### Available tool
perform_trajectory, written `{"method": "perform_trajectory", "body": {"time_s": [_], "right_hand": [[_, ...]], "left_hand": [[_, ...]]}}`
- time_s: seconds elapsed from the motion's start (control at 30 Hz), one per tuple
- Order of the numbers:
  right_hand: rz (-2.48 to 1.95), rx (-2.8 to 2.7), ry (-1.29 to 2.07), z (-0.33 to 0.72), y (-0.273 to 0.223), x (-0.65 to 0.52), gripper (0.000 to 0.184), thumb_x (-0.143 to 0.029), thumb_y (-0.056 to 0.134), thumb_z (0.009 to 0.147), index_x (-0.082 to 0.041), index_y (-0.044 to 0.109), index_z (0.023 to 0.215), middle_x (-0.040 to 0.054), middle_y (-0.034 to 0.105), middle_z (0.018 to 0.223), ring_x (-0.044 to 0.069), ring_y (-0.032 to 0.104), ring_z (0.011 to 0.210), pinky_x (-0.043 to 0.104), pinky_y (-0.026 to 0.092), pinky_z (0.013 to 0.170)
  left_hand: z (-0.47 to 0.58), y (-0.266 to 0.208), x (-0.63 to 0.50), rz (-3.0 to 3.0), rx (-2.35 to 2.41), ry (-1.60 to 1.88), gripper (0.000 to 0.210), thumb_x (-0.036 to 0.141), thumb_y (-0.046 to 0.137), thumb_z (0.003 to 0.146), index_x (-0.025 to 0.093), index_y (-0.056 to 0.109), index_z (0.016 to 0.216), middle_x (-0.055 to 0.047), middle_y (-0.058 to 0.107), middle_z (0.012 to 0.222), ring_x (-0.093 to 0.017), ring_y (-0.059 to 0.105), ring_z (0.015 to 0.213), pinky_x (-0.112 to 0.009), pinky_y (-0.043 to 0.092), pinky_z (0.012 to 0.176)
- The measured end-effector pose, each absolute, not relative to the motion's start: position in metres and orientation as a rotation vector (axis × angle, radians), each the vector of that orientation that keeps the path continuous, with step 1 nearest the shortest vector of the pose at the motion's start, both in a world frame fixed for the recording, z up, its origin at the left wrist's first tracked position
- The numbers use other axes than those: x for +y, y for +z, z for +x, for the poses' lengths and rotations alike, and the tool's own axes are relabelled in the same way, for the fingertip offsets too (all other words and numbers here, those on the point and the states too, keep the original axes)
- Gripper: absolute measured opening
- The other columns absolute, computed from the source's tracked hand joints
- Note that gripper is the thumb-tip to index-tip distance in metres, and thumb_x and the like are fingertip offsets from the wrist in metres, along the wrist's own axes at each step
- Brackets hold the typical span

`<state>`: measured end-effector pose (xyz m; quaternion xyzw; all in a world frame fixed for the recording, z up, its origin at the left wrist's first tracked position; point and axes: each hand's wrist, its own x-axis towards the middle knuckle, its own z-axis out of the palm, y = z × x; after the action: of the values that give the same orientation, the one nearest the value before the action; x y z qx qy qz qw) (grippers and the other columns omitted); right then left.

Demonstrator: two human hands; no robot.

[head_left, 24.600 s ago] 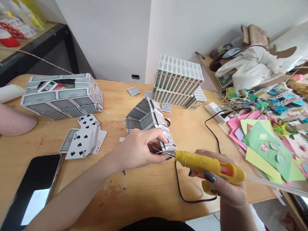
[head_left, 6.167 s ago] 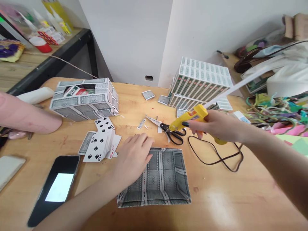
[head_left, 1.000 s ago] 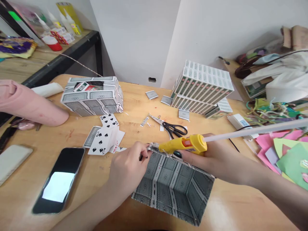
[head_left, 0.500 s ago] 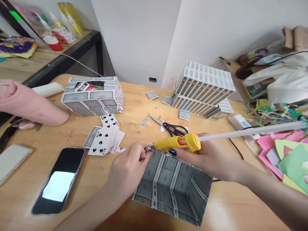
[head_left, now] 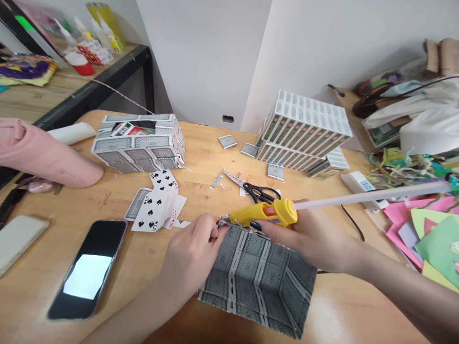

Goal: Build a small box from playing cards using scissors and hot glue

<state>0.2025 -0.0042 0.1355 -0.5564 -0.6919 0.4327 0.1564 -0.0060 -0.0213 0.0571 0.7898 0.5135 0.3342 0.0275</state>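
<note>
left hand (head_left: 191,248): fingers closed in a pinch on the far left corner of an open box (head_left: 265,267) built of grey-backed playing cards. the box is held tilted over the near side of the table (head_left: 351,310), hollow toward the camera; cannot tell whether its underside touches the wood.

right hand (head_left: 319,234): fingers wrapped around a yellow glue gun (head_left: 258,213), thumb with dark nail lying along its side. nozzle points left at the rim, just beside the left fingertips; contact at the tip too small to make out. a pale glue stick (head_left: 369,195) juts from the rear of the gun.

beyond the gun: black-handled scissors (head_left: 256,189) lying flat, paper scraps (head_left: 216,182) near the blade tips. farther back on the right, stacked card packs (head_left: 304,134), a small grey card piece (head_left: 275,171) in front.

back left: second card-covered box (head_left: 138,153), packs visible through its top opening. between it and the phone (head_left: 89,270), a loose card pile (head_left: 152,210), five of spades uppermost. pink roll (head_left: 46,153) at the left edge.
</note>
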Motion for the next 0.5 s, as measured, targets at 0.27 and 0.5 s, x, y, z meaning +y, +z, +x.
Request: {"method": "perform_trajectory", "body": {"time_s": [0.27, 0.5], "right_hand": [[-1.557, -2.017, 1.345, 0.204, 0.1375, -0.0044, 0.028, -0.041, 0.045, 0.091, -0.02, 0.063, 0.087, 0.001, 0.068, 0.081, 0.016, 0.062, 0.074, 0.028, 0.052, 0.067], [-1.624, -2.026, 1.337, 0.2065, 0.1393, -0.0041, 0.028, -0.043, 0.049, 0.089, -0.021, 0.066, 0.09, 0.0007, 0.07, 0.081, 0.016, 0.064, 0.072, 0.027, 0.051, 0.063]], "left_hand": [[-0.0057, 0.0563, -0.0208, 2.475, 1.571, 1.048, 0.025, 0.02, 0.058, 0.087, 0.021, 0.039, 0.07, 0.005, 0.065, 0.064, -0.01, 0.063, 0.053, -0.021, 0.042, 0.05], [-0.0051, 0.0573, -0.0211, 2.487, 1.563, 1.049, 0.026, 0.021, 0.056, 0.088, 0.021, 0.039, 0.069, 0.005, 0.065, 0.063, -0.009, 0.063, 0.052, -0.021, 0.041, 0.049]]}}
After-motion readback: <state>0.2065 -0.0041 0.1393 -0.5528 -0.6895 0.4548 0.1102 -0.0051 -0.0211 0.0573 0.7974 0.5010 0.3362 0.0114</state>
